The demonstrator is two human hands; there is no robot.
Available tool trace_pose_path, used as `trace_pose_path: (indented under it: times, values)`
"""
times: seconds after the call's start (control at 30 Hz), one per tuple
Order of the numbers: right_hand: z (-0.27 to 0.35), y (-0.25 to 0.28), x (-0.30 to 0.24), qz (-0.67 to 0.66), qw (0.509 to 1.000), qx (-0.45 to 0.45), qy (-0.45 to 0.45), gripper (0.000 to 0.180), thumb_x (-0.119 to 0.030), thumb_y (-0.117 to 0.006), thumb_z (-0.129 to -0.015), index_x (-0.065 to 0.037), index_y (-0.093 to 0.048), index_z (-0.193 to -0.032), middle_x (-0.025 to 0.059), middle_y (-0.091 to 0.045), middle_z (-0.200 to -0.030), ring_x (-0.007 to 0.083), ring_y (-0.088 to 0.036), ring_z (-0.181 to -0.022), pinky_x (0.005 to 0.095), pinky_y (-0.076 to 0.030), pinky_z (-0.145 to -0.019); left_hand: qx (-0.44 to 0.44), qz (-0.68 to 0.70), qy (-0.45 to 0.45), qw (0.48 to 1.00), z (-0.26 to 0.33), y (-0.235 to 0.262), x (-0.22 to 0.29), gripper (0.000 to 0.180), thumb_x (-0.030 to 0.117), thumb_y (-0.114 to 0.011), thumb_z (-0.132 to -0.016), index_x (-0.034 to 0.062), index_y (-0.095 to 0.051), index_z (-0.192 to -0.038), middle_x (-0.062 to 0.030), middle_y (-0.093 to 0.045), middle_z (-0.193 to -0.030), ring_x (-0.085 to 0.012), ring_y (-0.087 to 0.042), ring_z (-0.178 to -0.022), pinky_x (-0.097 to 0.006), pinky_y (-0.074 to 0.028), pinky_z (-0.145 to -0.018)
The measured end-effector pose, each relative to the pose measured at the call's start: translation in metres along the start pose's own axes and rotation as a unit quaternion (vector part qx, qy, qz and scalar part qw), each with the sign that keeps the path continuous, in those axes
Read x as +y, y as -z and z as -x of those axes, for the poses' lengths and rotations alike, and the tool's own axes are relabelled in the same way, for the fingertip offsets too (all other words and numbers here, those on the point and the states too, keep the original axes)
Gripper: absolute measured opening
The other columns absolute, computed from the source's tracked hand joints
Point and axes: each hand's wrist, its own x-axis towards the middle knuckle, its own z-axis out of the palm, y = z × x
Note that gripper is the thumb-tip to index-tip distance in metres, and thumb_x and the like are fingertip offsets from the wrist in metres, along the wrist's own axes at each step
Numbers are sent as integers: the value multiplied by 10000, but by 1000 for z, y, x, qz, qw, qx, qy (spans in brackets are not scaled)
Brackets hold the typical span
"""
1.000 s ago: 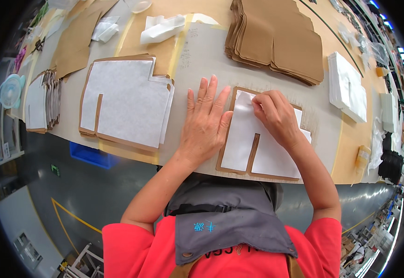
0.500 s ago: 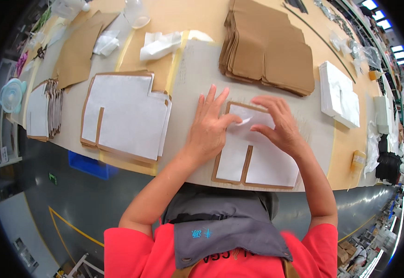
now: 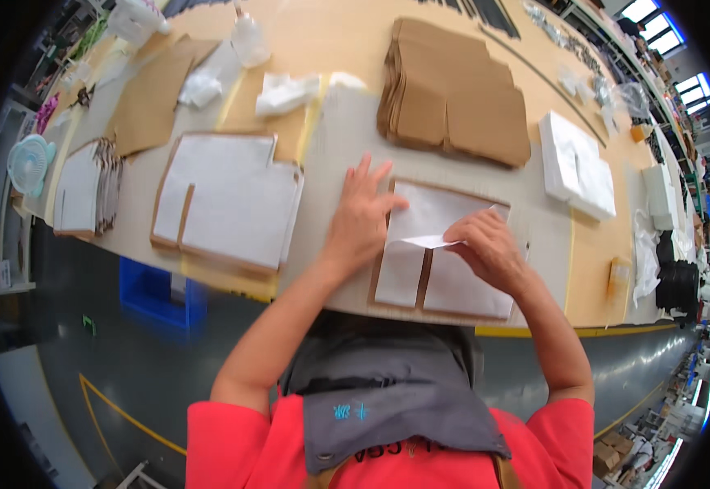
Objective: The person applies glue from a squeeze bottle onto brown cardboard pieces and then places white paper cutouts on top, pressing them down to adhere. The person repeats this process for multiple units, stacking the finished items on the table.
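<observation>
A slotted brown piece (image 3: 427, 279) lies on the work surface before me, with a white sheet (image 3: 473, 287) over it. My right hand (image 3: 489, 247) pinches the white sheet near its middle, raising a crease that runs left from the fingertips. Beside the upper left corner, my left hand (image 3: 361, 205) has its fingers spread, and its thumb rests on the sheet's edge. Left of this hand lie similar white-faced brown pieces (image 3: 229, 196). Beyond both hands sits a thick stack of plain brown pieces (image 3: 461, 98). The right fingers hide part of the crease.
To the right stands a stack of white sheets (image 3: 575, 167), with a small yellowish bottle (image 3: 617, 279) nearer the edge. Far left are a light-blue fan (image 3: 30, 165) and more white-faced pieces (image 3: 78, 191). Crumpled white paper (image 3: 286, 94) and a clear bottle (image 3: 251, 41) lie at the back.
My right hand has closed from a spread pose onto the white sheet, slightly lower, and lifted a crease. My left thumb has moved left, away from the raised bit of sheet.
</observation>
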Motion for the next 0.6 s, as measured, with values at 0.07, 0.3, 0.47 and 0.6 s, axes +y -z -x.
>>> trace_pose_path:
  times: [0.07, 0.3, 0.47, 0.6]
  values:
    - [14, 9, -22, 31, 999, -5, 14, 172, -88, -744, -793, -113, -616, -905, 8, -665, -868, 222, -635, -829, 337, -463, -752, 2, -9, -6, 1000, 3, -2, -1, 360, -82, -449, -856, 101, -724, -1000, -197, -485, -1460, -415, -259, -1468, -529, -162, -1217]
    - [58, 45, -116, 74, 994, -59, 50, 229, -96, -701, -741, -68, -664, -965, 38, -681, -888, 181, -643, -752, 314, -485, -655, 13, -14, -12, 1000, 4, -7, -5, 376, -72, -434, -865, 120, -738, -978, -187, -492, -1462, -405, -269, -1467, -511, -162, -1223]
    - [79, 92, -185, 7, 995, -66, -76, 150, -110, -668, -764, -58, -684, -904, 41, -683, -794, 179, -651, -684, 293, -477, -600, 14, -20, -14, 1000, 3, -11, -7, 392, -71, -422, -867, 125, -745, -973, -173, -501, -1457, -402, -283, -1461, -491, -160, -1230]
    - [103, 131, -190, 15, 977, 119, -179, 101, -140, -666, -745, -52, -632, -781, 61, -639, -651, 174, -606, -596, 281, -414, -521, 16, -20, -13, 1000, 2, -8, -5, 430, -77, -395, -867, 129, -745, -1007, -165, -518, -1441, -383, -315, -1451, -477, -167, -1231]
